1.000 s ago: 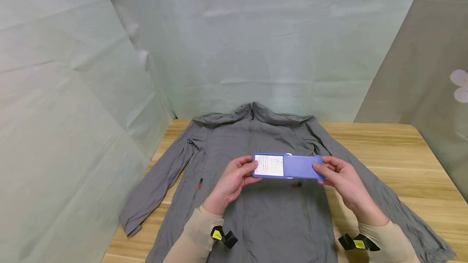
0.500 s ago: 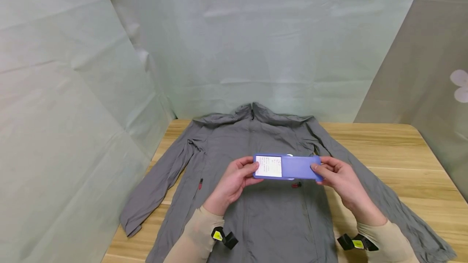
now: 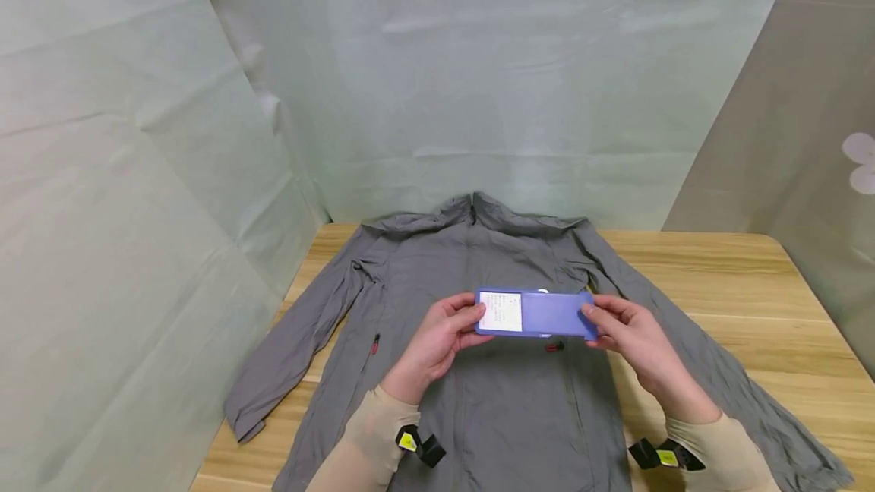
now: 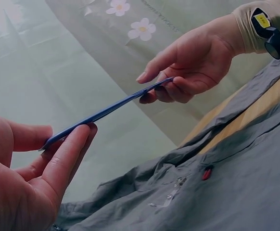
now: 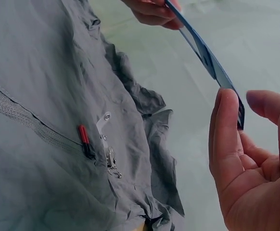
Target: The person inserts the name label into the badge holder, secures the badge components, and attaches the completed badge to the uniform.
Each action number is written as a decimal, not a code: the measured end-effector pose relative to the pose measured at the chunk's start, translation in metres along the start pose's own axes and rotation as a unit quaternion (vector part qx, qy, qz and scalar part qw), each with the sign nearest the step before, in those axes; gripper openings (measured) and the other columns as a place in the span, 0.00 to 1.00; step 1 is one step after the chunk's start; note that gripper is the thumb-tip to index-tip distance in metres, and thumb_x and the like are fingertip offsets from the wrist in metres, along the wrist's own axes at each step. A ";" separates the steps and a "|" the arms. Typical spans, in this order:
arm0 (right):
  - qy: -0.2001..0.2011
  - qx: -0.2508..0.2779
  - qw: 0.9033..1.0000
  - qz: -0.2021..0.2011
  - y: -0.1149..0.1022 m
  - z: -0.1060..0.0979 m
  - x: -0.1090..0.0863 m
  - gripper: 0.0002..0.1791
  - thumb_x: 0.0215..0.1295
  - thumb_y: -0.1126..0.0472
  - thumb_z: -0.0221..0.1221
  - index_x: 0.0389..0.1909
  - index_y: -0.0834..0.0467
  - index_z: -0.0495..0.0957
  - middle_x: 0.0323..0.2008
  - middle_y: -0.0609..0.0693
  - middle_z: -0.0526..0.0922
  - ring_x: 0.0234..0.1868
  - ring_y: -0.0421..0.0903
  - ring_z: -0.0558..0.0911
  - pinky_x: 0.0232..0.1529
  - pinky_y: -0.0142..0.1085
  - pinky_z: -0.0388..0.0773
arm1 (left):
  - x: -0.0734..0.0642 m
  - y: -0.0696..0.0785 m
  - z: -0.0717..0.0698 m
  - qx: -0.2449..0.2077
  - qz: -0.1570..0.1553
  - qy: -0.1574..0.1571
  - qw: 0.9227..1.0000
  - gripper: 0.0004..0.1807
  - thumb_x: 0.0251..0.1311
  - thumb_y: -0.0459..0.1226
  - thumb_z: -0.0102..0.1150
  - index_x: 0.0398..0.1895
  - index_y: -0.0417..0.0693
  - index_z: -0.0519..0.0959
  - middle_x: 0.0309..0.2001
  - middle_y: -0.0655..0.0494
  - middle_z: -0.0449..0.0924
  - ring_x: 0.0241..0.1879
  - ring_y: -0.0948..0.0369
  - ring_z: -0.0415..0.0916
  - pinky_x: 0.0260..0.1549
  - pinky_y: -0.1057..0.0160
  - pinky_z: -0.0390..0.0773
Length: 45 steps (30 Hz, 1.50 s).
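Beneath the crinkled grey jacket [image 3: 519, 401] runs a wood-grained tabletop [image 3: 724, 272]; the jacket's lower end is cut off. Over the jacket's front, the left hand [image 3: 437, 336] and right hand [image 3: 632, 332] pinch opposite ends of a flat blue card holder [image 3: 555, 314], which spans between them; print on its white card [image 3: 503, 313] is illegibly small. On the jacket lies a clear-strapped metal clip [image 5: 110, 158], mostly hidden from the head view.

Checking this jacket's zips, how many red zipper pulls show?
2 in the head view: a red zipper pull at left, another pull below the blue holder. More may be hidden.
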State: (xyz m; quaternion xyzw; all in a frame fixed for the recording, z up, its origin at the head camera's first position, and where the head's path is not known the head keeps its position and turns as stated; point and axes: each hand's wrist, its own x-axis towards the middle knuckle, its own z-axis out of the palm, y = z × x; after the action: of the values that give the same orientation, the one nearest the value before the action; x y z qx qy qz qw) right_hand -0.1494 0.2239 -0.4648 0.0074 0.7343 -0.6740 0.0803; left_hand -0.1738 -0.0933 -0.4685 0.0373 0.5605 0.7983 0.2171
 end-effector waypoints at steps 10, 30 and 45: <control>0.007 0.016 1.000 0.002 -0.001 -0.009 -0.001 0.29 0.84 0.57 0.57 0.71 0.77 0.67 0.39 0.48 0.84 0.36 0.41 0.86 0.40 0.34 0.89 | -0.001 0.001 0.000 -0.014 0.001 0.004 1.000 0.22 0.79 0.31 0.57 0.69 0.26 0.71 0.48 0.49 0.86 0.45 0.59 0.88 0.47 0.59 0.89; 0.017 0.033 0.999 -0.011 -0.004 -0.006 -0.003 0.19 0.79 0.63 0.63 0.60 0.74 0.76 0.36 0.47 0.87 0.33 0.40 0.86 0.37 0.33 0.88 | -0.001 0.002 0.000 -0.013 0.004 0.002 1.000 0.22 0.79 0.31 0.57 0.69 0.26 0.71 0.50 0.48 0.86 0.45 0.59 0.88 0.47 0.59 0.89; -0.004 0.063 0.998 -0.019 -0.002 0.004 -0.002 0.15 0.77 0.67 0.64 0.56 0.73 0.78 0.36 0.47 0.88 0.33 0.40 0.86 0.37 0.32 0.88 | -0.001 -0.002 0.004 -0.013 0.000 0.000 1.000 0.22 0.78 0.31 0.58 0.68 0.26 0.72 0.47 0.47 0.84 0.45 0.59 0.88 0.46 0.60 0.89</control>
State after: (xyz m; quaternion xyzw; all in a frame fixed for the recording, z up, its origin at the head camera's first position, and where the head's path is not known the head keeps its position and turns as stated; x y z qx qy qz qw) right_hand -0.1470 0.2200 -0.4626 -0.0045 0.6903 -0.7201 0.0701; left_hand -0.1713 -0.0898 -0.4693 0.0345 0.5502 0.8055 0.2175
